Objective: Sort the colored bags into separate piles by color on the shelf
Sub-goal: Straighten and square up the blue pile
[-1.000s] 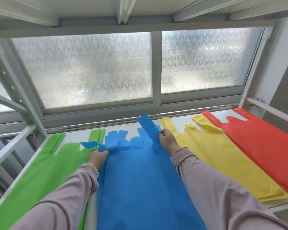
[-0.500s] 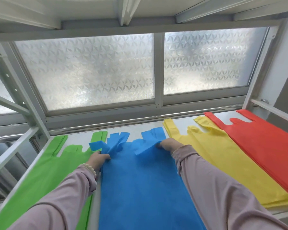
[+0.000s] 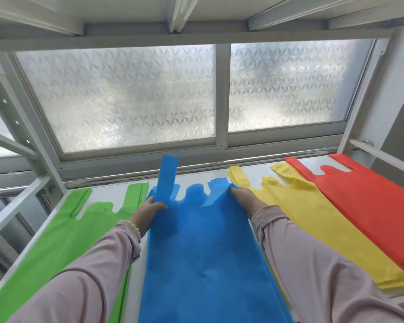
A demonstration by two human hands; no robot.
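Wide view first: the white shelf (image 3: 113, 193) runs across the frame under a frosted window (image 3: 126, 101), and four colour piles lie side by side on it. The green pile (image 3: 51, 241) is at lower left, the blue pile (image 3: 203, 264) in the centre, the yellow pile (image 3: 313, 217) right of centre and the red pile (image 3: 371, 206) at far right.

On top of the blue pile lies the blue bag (image 3: 196, 229), with both hands on it. Its long axis runs from the bottom of the frame up towards the window. The handle end points at the window and the closed end points back at the person.

The left hand (image 3: 147, 212) grips the bag at the base of its left handle, thumb on top. The right hand (image 3: 243, 198) has its fingers curled over the right handle, pinching it. That right handle looks creased under the grip.

The left handle strip (image 3: 167, 178) stands straight up against the window frame instead of lying flat. A bead bracelet (image 3: 132, 227) sits on the left wrist.

Now the risks, as I judge them. That strip could flop over folded if released as it stands, leaving the top of the pile ragged. A sideways tug could also drag the bags beneath. The blue edge lies just beside the yellow at lower right, so a skewed pull could slide blue over yellow.
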